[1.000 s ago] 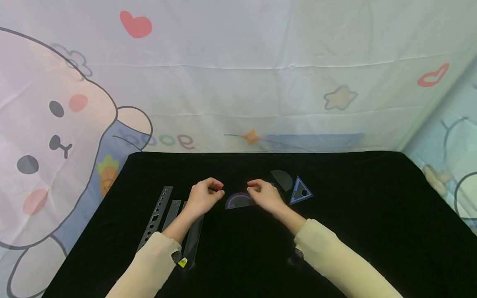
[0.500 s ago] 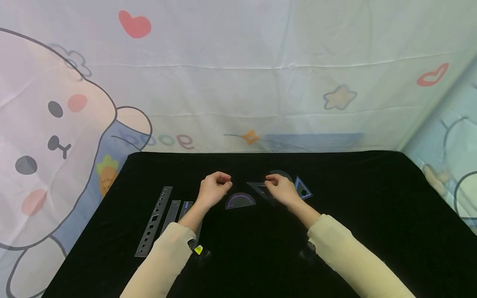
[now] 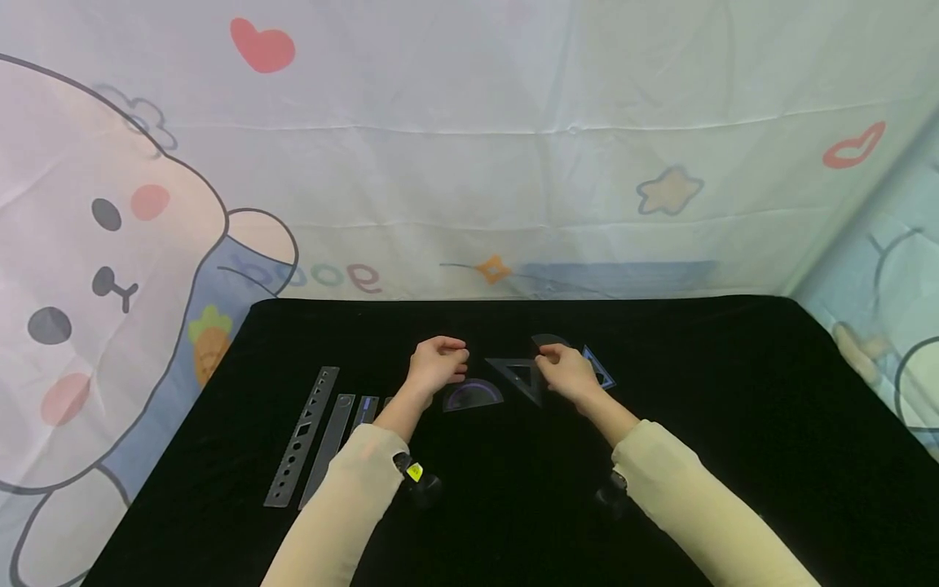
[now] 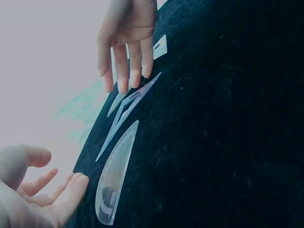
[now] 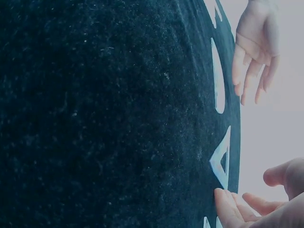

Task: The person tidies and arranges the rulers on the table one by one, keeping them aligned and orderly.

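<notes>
My left hand [image 3: 438, 365] hovers above and left of a clear protractor [image 3: 473, 395] with a purple arc. Its fingers are loosely bent, and the left wrist view shows thumb and fingers [image 4: 71, 194] apart with nothing between them. A clear triangular set square [image 3: 503, 369] lies right of the protractor. Close to its right side is my right hand [image 3: 568, 373], fingers relaxed and holding nothing in the right wrist view. Behind that hand, a second protractor [image 3: 547, 338] and a blue-edged triangle [image 3: 601, 367] are partly hidden.
Several straight rulers lie side by side at the left: a long stencil ruler [image 3: 301, 444], a plain ruler [image 3: 332, 432] and a blue-marked ruler [image 3: 365, 411], partly covered by the left arm. Black cloth [image 3: 734, 408] covers the table; a printed curtain [image 3: 469, 179] hangs behind.
Both hands have shifted to the right, the right one uncovering the set square and covering more of the second protractor and blue-edged triangle. The left arm now uncovers more of the left rulers.
</notes>
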`<action>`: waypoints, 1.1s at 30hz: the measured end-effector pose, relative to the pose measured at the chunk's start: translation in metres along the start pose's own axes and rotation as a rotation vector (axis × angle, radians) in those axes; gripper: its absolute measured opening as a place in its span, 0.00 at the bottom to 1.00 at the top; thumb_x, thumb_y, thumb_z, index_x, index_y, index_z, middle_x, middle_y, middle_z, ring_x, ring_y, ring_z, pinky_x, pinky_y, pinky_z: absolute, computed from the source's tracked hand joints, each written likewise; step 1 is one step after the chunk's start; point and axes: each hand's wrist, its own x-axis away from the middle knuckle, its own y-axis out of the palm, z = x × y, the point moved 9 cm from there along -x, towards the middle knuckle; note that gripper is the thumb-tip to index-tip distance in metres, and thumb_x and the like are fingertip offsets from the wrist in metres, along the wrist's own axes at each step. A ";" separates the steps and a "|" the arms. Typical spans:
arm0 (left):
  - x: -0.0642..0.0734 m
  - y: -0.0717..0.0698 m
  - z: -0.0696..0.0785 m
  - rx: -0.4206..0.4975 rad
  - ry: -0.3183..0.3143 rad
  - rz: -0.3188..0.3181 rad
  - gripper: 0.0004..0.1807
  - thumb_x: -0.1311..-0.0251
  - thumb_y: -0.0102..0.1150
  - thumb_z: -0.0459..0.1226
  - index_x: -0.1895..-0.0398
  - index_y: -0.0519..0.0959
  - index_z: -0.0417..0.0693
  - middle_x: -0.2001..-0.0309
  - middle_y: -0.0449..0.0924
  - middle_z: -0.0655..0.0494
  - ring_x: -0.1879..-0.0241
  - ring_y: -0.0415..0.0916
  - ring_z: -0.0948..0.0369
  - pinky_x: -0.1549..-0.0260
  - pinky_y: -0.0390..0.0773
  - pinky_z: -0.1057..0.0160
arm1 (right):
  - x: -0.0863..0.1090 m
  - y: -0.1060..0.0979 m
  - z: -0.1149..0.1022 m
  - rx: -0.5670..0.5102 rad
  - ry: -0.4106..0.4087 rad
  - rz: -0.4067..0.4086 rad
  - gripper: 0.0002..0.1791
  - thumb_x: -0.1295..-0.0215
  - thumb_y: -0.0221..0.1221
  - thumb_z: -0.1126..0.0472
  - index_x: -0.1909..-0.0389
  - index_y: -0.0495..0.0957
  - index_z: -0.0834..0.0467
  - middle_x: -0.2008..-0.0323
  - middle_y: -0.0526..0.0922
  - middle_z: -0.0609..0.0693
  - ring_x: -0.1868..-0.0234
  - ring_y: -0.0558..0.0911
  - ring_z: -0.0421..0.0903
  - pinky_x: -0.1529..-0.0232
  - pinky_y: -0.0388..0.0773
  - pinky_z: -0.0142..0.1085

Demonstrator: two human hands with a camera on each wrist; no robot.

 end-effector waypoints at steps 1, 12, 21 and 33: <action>0.000 0.001 0.000 0.021 -0.012 -0.003 0.16 0.38 0.54 0.37 0.48 0.74 0.41 0.54 0.78 0.45 0.58 0.80 0.52 0.62 0.82 0.60 | 0.000 0.000 0.000 -0.011 0.006 -0.006 0.25 0.32 0.46 0.56 0.38 0.63 0.63 0.44 0.72 0.62 0.56 0.80 0.55 0.60 0.81 0.39; 0.003 0.027 -0.002 0.108 -0.166 -0.097 0.16 0.38 0.53 0.38 0.49 0.72 0.40 0.50 0.76 0.42 0.56 0.79 0.50 0.60 0.81 0.59 | 0.000 0.004 0.001 -0.107 0.045 -0.045 0.26 0.31 0.45 0.58 0.35 0.59 0.64 0.40 0.67 0.64 0.46 0.74 0.58 0.56 0.80 0.39; 0.004 0.040 0.000 0.148 -0.190 -0.091 0.17 0.37 0.52 0.36 0.48 0.70 0.38 0.51 0.75 0.40 0.57 0.79 0.50 0.62 0.82 0.61 | -0.001 0.009 0.004 -0.186 0.067 -0.056 0.26 0.30 0.44 0.58 0.35 0.59 0.65 0.39 0.65 0.64 0.44 0.73 0.60 0.55 0.80 0.40; 0.008 0.054 0.004 0.258 -0.194 -0.060 0.23 0.39 0.53 0.37 0.42 0.64 0.38 0.46 0.69 0.38 0.54 0.78 0.47 0.59 0.81 0.60 | -0.001 0.013 0.007 -0.361 0.104 -0.077 0.26 0.30 0.43 0.60 0.35 0.56 0.66 0.37 0.62 0.66 0.40 0.68 0.63 0.57 0.81 0.39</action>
